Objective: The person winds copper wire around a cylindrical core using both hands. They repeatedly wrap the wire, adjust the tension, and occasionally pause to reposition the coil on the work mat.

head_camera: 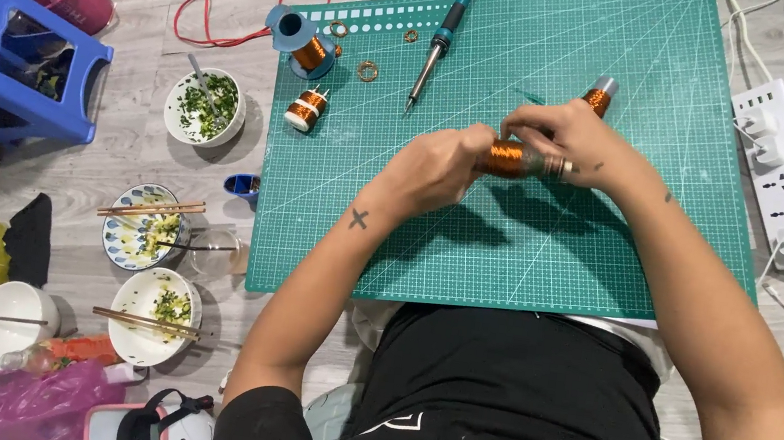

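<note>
Gripping one copper coil (506,157) between them, left hand (434,167) and right hand (564,140) both closed; loosened wire could unravel over the mat's (508,256) far edge.

Black short-sleeved top with a zip; bare forearms; a small cross tattoo (358,219) near the left wrist.

Even, fairly bright light from overhead keeps the whole view sharp, casting soft dark shadows on the green mat (528,258) just below the hands (439,166), with no strong glare and slight bending at the edges.
</note>
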